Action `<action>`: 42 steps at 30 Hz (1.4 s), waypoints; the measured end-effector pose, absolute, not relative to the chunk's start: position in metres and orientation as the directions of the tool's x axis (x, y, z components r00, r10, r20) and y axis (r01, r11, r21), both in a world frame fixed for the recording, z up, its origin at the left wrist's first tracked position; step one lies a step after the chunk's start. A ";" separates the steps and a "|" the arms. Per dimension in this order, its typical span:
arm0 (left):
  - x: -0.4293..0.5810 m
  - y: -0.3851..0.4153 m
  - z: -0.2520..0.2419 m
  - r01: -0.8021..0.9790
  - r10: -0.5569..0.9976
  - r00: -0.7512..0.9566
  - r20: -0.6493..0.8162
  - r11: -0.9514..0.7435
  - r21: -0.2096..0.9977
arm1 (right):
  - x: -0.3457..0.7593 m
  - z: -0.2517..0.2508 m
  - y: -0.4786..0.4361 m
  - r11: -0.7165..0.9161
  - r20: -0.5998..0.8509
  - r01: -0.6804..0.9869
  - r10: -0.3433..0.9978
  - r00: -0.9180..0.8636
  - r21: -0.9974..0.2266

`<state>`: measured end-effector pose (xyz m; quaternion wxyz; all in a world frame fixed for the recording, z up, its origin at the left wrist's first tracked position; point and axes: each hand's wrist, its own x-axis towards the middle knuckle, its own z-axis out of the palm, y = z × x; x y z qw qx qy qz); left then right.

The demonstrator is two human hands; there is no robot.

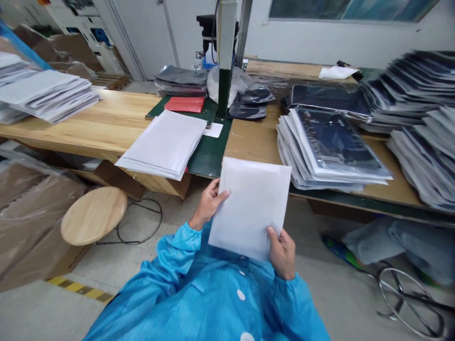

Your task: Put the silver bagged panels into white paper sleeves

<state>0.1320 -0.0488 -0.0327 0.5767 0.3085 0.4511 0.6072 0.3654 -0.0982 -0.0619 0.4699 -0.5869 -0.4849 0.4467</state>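
Observation:
A flat white envelope-like packet point(251, 203) is held up in front of my body, just short of the table edge. My left hand point(210, 201) grips its left side, thumb on the near face. Lower down, my right hand point(282, 251) pinches the right side near the bottom corner. The fingers behind the packet are partly hidden. To the left lies a stack of similar white packets point(168, 142), jutting over the table edge. On the right is a pile of clear-bagged dark flat items point(330, 142) layered with white sheets.
A metal post point(224, 61) rises between the wooden tabletop point(117, 111) and the cardboard-covered one. Tall stacks of bagged dark items point(415, 90) stand far right. A round stool point(94, 215) is lower left, and another person's leg point(394, 241) shows under the right table.

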 end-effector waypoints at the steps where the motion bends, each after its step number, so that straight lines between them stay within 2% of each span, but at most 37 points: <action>1: 0.133 -0.054 -0.037 -0.418 0.978 -0.092 -0.185 0.131 0.899 | 0.363 -0.060 -0.096 -0.087 -0.062 0.135 0.983 0.174 -0.987; 4: 0.134 -0.066 -0.048 -0.422 0.954 -0.062 -0.294 0.242 0.874 | 0.356 -0.052 -0.081 -0.074 -0.066 0.040 0.980 0.187 -0.996; 6: 0.133 -0.067 -0.051 -0.467 0.934 -0.143 -0.328 0.229 0.854 | 0.352 -0.044 -0.071 -0.117 -0.123 -0.092 0.991 0.058 -0.989; 8: 0.131 -0.063 -0.048 -0.508 0.920 -0.206 -0.334 0.191 0.840 | 0.351 -0.037 -0.064 -0.234 -0.208 -0.197 0.968 -0.141 -0.952; 10: 0.130 -0.061 -0.045 -0.547 0.918 -0.226 -0.326 0.157 0.822 | 0.353 -0.032 -0.062 -0.358 -0.286 -0.211 0.908 -0.307 -0.910; 12: 0.134 -0.063 -0.045 -0.604 0.916 -0.235 -0.325 0.124 0.787 | 0.355 -0.030 -0.064 -0.409 -0.320 -0.197 0.874 -0.366 -0.891; 16: 0.164 -0.080 -0.053 -0.684 0.912 -0.196 -0.360 0.136 0.717 | 0.351 -0.035 -0.070 -0.340 -0.270 -0.249 0.922 -0.278 -0.907; 19: 0.194 -0.087 -0.055 -0.654 0.907 -0.210 -0.366 0.148 0.742 | 0.343 -0.041 -0.076 -0.298 -0.243 -0.230 0.940 -0.239 -0.926; 24: 0.189 -0.074 -0.036 -0.582 0.849 -0.452 -0.273 -0.048 0.812 | 0.345 -0.044 -0.082 -0.256 -0.197 -0.223 0.947 -0.255 -0.940; 28: 0.117 -0.055 0.002 -0.437 0.730 -0.671 -0.126 -0.253 0.863 | 0.355 -0.037 -0.082 -0.231 -0.196 -0.127 0.950 -0.243 -0.965; 31: 0.049 -0.037 0.032 -0.318 0.641 -0.767 -0.028 -0.341 0.884 | 0.355 -0.035 -0.083 -0.251 -0.231 -0.051 0.940 -0.252 -0.967; 33: 0.011 -0.032 0.043 -0.288 0.641 -0.766 -0.055 -0.266 0.920 | 0.353 -0.038 -0.084 -0.268 -0.249 -0.033 0.929 -0.273 -0.963; 37: -0.026 -0.047 0.038 -0.168 0.591 -0.794 -0.145 0.016 0.986 | 0.354 -0.043 -0.085 -0.278 -0.267 0.010 0.913 -0.308 -0.961; 40: -0.020 -0.068 0.020 -0.002 0.437 -0.899 0.011 -0.028 1.000 | 0.368 -0.031 -0.078 -0.219 -0.222 0.041 0.943 -0.249 -0.975; 42: -0.007 -0.078 0.007 0.068 0.475 -0.875 0.095 -0.072 0.995 | 0.386 -0.014 -0.067 -0.133 -0.140 0.064 0.981 -0.136 -0.989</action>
